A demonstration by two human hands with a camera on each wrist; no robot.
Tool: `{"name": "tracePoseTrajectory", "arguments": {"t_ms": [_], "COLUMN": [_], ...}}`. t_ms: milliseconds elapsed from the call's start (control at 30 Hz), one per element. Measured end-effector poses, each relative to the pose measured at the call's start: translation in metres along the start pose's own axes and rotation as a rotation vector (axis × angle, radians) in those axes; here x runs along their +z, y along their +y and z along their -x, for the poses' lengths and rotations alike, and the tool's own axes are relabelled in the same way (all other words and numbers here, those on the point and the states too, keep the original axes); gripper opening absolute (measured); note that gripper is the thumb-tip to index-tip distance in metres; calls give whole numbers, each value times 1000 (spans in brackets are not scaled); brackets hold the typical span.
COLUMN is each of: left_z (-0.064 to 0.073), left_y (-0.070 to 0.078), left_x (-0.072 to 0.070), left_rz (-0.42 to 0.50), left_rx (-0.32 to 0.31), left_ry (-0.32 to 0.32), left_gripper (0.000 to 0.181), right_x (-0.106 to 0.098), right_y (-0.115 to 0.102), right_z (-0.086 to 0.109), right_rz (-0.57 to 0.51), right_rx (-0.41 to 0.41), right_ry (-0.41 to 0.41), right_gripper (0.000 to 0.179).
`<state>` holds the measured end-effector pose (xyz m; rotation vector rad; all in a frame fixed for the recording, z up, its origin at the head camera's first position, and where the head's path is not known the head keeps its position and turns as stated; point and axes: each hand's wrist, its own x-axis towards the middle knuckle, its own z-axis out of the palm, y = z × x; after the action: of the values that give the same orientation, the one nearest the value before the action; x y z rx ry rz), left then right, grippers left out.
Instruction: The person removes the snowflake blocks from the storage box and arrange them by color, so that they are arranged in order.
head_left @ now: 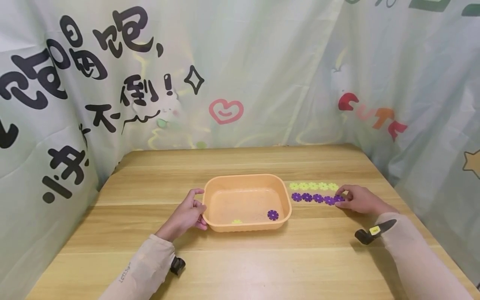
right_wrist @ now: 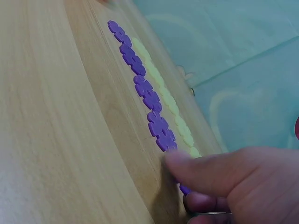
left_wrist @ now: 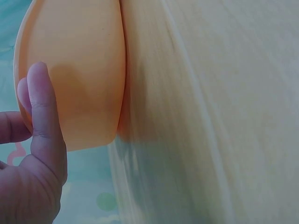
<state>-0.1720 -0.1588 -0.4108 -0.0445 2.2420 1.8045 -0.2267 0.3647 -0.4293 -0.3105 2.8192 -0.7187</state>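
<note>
An orange plastic basin (head_left: pixel 246 178) stands on the table, with a purple snowflake disc (head_left: pixel 273 215) and a partly hidden yellow disc (head_left: pixel 236 221) inside. My left hand (head_left: pixel 188 213) grips its left rim; in the left wrist view a digit lies along the outer wall (left_wrist: pixel 93 70). To the basin's right, several yellow snowflake discs (head_left: pixel 313 186) form a row. Nearer to me runs a row of purple discs (head_left: pixel 318 198). At that row's right end my right hand (head_left: pixel 358 199) pinches a purple disc (right_wrist: pixel 185 189), mostly covered by the fingers in the right wrist view.
The wooden table (head_left: pixel 232 266) extends in front of the basin and to both sides. A printed cloth curtain (head_left: pixel 262 83) hangs along the table's back and sides. Each sleeve carries a black wrist device, one on the left (head_left: pixel 178 265) and one on the right (head_left: pixel 369 234).
</note>
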Motion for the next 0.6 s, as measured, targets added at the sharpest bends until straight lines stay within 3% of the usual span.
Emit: {"name": "tracePoseTrajectory", "arguments": {"t_ms": [133,300,600], "left_z": [0,0,1], "left_y": [0,0,1], "left_x": [0,0,0], "left_rz": [-2,1,0], "left_rx": [2,4,3], "left_ry": [-4,1,1], "left_gripper": [53,53,54], "right_x": [1,2,1], "right_y": [-3,-7,-7], "right_z": [0,-1,-1], "right_rz": [28,54,18], "right_rx": [-6,-42,-31], "right_ry": [10,44,52], "right_gripper": [44,38,34]}}
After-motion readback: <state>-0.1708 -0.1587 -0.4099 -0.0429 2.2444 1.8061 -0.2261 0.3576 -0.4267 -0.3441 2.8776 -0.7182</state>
